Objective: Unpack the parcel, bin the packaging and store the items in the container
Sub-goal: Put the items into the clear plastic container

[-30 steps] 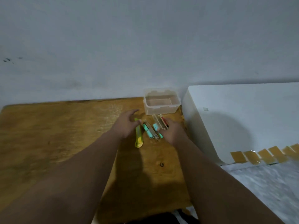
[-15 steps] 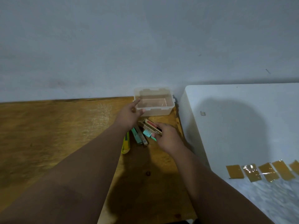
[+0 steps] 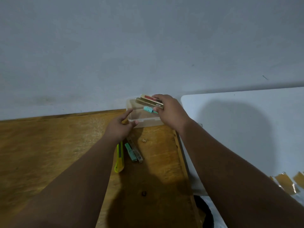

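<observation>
Pale grey wall fills the far half of my view, and below it a worn wooden table [image 3: 49, 153] runs to the left, with a white surface [image 3: 246, 129] butted against it on the right. At the far edge of the wood sits a clear plastic container [image 3: 148, 122], lid off; through its walls I cannot see anything lying on its floor.

My right hand [image 3: 171, 112] hovers over the container's right side, clamped on a small bundle: flat packets [image 3: 148, 101], 1 with a red panel, and a teal item [image 3: 148, 109] poking out beneath them. My left hand [image 3: 120, 127] is spread, fingers apart, touching the container's near-left corner with nothing held.

Near that wrist, 3 items lie on the wood side by side: a yellow-green utility knife [image 3: 120, 157] on the left, a teal marker [image 3: 130, 152] beside it, and a clear slim case [image 3: 136, 150] touching the marker's right side.

Brown tape strips [image 3: 286, 185] hang along the white surface's near right edge.
</observation>
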